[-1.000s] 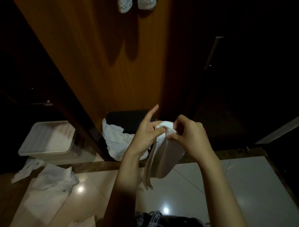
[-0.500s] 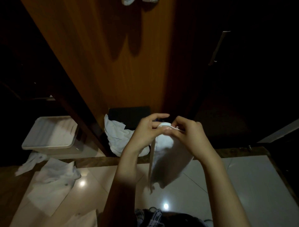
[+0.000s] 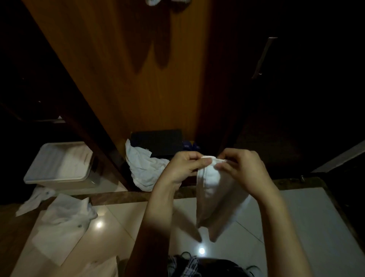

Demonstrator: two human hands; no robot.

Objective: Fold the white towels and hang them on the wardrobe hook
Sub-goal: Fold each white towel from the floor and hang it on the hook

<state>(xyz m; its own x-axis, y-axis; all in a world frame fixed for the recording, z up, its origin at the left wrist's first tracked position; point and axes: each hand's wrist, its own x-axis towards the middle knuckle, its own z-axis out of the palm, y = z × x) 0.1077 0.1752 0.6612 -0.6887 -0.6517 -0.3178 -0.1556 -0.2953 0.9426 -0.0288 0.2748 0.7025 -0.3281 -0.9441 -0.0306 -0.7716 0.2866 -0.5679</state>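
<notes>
- Far left: a pale lidded storage box (image 3: 59, 164) on the floor, beside the dark edge of the wardrobe door.
- In front of it: crumpled white cloths (image 3: 65, 219) spread over the glossy floor tiles (image 3: 110, 237).
- Centre, at the foot of the wooden wardrobe panel (image 3: 138, 79): a heap of white towels (image 3: 144, 168) against a black box (image 3: 158, 144).
- Top edge, above the panel: white towel ends (image 3: 156, 1) hanging, mostly cut off from view.
- Left hand (image 3: 183, 168): fingers curled, pinching the top left corner of the white towel (image 3: 213, 195).
- White towel: held in the air between both hands, folded narrow, hanging down to a point above the tiles.
- Right hand (image 3: 241, 170): fingers curled, gripping the top right edge of the same towel, close beside the left hand.
- Far right: dark, only a slim metal handle (image 3: 264, 55) visible.
</notes>
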